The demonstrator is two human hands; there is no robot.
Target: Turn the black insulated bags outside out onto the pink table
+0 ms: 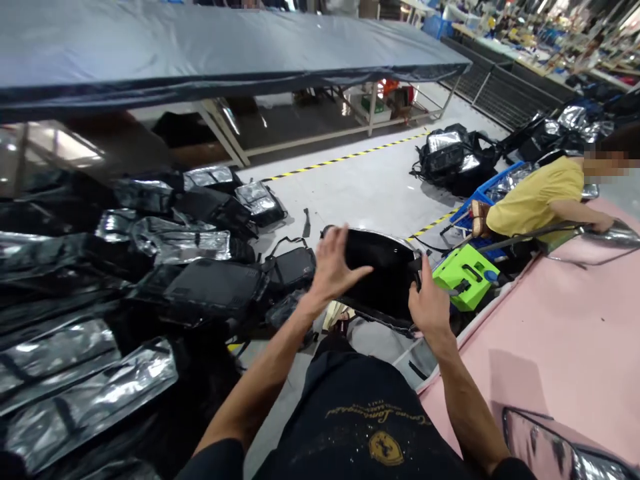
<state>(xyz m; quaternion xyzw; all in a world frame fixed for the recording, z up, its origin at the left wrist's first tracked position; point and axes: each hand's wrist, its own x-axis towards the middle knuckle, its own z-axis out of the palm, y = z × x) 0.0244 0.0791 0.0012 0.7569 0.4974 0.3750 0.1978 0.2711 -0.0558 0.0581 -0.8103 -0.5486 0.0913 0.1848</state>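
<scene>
Here, in the head view, my right hand [431,303] is curled round the right edge of a black silver-edged bag [383,267], in front of my body, left of the pink tabletop [560,300]. My left hand [330,267] is open, fingers spread, at the bag's left end; I cannot tell whether it touches. To handle it well, I'd grip firmly on the right, steady the left end evenly, and avoid the bright green case [465,277].
</scene>
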